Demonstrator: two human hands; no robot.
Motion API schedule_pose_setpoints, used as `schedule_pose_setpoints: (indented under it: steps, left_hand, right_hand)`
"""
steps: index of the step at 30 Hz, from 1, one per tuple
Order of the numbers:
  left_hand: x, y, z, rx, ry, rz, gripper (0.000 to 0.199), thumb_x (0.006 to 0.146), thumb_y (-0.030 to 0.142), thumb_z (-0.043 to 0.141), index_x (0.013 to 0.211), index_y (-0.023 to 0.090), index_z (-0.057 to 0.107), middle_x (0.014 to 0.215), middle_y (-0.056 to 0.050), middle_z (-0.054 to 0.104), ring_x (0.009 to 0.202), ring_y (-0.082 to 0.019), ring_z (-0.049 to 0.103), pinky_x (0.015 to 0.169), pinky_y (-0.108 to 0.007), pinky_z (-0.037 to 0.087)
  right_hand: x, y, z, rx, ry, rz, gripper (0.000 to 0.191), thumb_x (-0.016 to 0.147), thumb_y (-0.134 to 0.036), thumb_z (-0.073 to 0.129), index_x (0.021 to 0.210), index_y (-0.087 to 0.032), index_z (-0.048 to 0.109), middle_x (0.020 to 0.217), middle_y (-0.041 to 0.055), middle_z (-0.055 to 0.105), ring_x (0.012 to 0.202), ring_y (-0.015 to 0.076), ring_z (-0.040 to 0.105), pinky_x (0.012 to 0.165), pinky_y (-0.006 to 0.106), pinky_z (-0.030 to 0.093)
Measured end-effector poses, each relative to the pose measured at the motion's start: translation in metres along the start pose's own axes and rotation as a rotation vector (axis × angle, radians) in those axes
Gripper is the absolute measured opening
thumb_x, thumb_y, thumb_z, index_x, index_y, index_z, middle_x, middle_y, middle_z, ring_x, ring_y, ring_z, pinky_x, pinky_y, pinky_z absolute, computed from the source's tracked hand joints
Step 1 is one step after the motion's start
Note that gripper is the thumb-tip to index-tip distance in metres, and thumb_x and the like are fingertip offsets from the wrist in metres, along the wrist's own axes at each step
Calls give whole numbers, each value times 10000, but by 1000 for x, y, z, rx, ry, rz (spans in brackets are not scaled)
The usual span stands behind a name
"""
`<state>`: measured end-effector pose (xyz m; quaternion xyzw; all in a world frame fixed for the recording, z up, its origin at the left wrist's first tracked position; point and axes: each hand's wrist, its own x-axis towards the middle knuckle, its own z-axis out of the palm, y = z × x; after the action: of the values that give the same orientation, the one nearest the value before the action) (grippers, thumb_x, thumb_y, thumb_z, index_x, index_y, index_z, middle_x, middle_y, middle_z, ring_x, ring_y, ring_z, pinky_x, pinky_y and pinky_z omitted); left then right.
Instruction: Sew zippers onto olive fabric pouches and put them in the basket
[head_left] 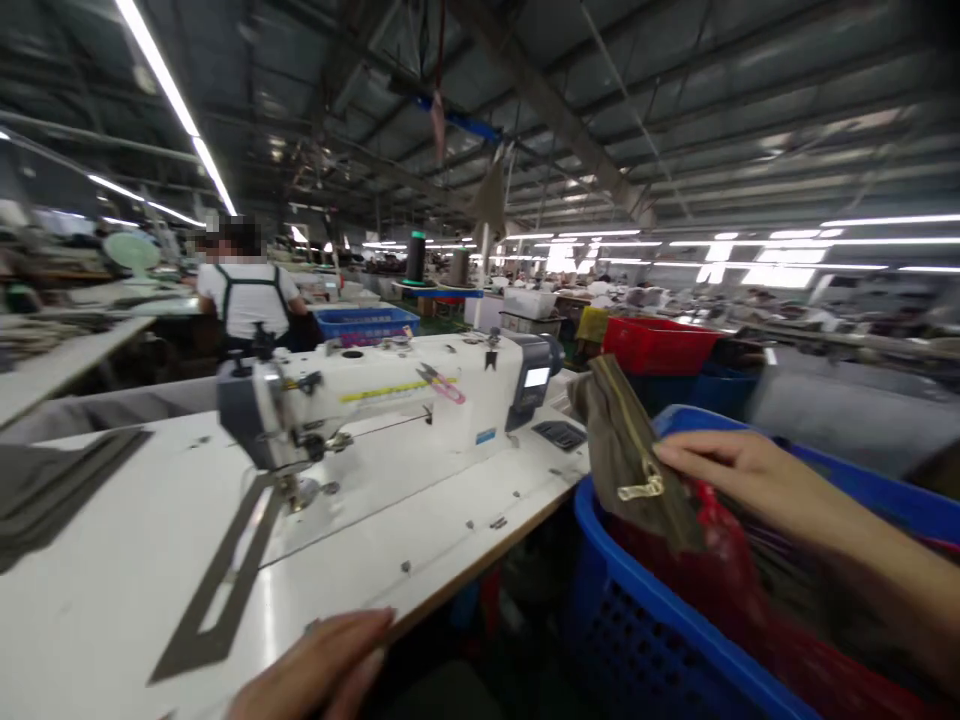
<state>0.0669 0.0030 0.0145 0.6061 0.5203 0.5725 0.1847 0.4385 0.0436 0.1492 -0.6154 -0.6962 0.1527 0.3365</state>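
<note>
My right hand [739, 462] grips an olive-brown fabric piece with a zipper [616, 440] by its edge, thumb and fingers closed on it. A gold-coloured zipper pull [641, 489] hangs from it, over the rim of the blue basket [630, 580]. Fingers stretched out, my left hand [319, 665] rests at the front edge of the white sewing table [360, 590] and holds nothing visible. Left of it, a flat dark frame-shaped piece with a long slot [217, 590] lies with its far end beneath the needle area of the sewing machine [390, 400].
Red plastic [675, 570] and dark cloth fill the blue basket. Dark folded fabric pieces [67, 490] lie at the table's left. Pink-handled thread snips [442, 383] sit on the machine. Behind are thread cones [415, 258], a red crate [660, 345] and a person in a white shirt [251, 305].
</note>
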Motion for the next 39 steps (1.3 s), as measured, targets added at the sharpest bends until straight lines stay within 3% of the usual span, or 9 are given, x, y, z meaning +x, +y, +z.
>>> schedule_pose_setpoints:
  steps: [4, 6, 10, 15, 21, 29, 35, 37, 39]
  left_hand:
    - [6, 28, 11, -456, -252, -394, 521, 715, 627, 582, 985, 193, 681, 900, -99, 678, 787, -241, 628, 716, -363, 529]
    - [10, 26, 14, -604, -296, -510, 565, 675, 660, 600, 804, 117, 689, 722, -81, 638, 669, -184, 580, 645, -299, 493]
    - [3, 4, -8, -606, -161, -624, 509, 629, 615, 668, 653, 108, 624, 555, 8, 490, 529, -88, 399, 498, -191, 330]
    - [-12, -9, -47, -472, -60, -622, 461, 689, 584, 625, 715, 123, 627, 598, -4, 521, 574, -115, 423, 512, -200, 320]
    - [-15, -8, -56, -284, -111, -531, 369, 766, 491, 549, 684, 138, 619, 606, -8, 529, 578, -127, 427, 517, -212, 323]
    - [16, -8, -48, 20, 45, -371, 269, 845, 317, 423, 628, 172, 490, 570, 9, 478, 560, -128, 444, 532, -228, 339]
    - [49, -25, -31, 199, -24, -363, 181, 861, 192, 399, 742, 163, 532, 685, -28, 584, 650, -160, 559, 618, -274, 434]
    - [51, -32, -35, 242, -71, -337, 164, 835, 199, 471, 961, 146, 562, 917, -90, 638, 789, -198, 606, 739, -340, 467]
    - [50, -36, -43, 347, -230, -203, 445, 781, 300, 600, 1184, 148, 492, 1231, -149, 537, 1083, -272, 537, 957, -445, 377]
  right_hand:
    - [-27, -68, 125, 29, -175, -365, 351, 876, -385, 431, 629, -213, 611, 628, 12, 613, 587, 147, 582, 558, 240, 474]
    - [-46, -90, 177, 98, -211, -557, 304, 891, -293, 408, 696, -210, 626, 648, 17, 609, 611, 136, 589, 578, 225, 478]
    - [-63, -107, 232, 201, -250, -705, 263, 892, -251, 416, 732, -213, 622, 666, 18, 609, 630, 131, 600, 594, 217, 488]
    - [-41, -96, 245, 278, 12, -349, 273, 823, -442, 492, 899, -213, 620, 900, 66, 665, 783, 199, 637, 680, 298, 531]
    - [-18, -96, 254, 416, -313, -85, 363, 747, -558, 502, 741, -213, 615, 665, 27, 668, 602, 200, 625, 527, 296, 512]
    - [-14, -124, 204, 99, 346, -51, 429, 710, -680, 416, 756, -256, 460, 661, 58, 601, 608, 251, 578, 539, 356, 413]
    - [56, -100, 234, 15, 102, -109, 290, 752, -518, 446, 811, -234, 429, 560, 19, 568, 546, 225, 549, 566, 325, 390]
    - [69, -84, 259, -37, 45, -143, 229, 742, -446, 457, 800, -226, 439, 577, 37, 580, 578, 245, 567, 577, 331, 391]
    - [73, -71, 281, -70, 14, -150, 201, 748, -410, 455, 797, -215, 463, 594, 56, 593, 581, 257, 577, 560, 333, 390]
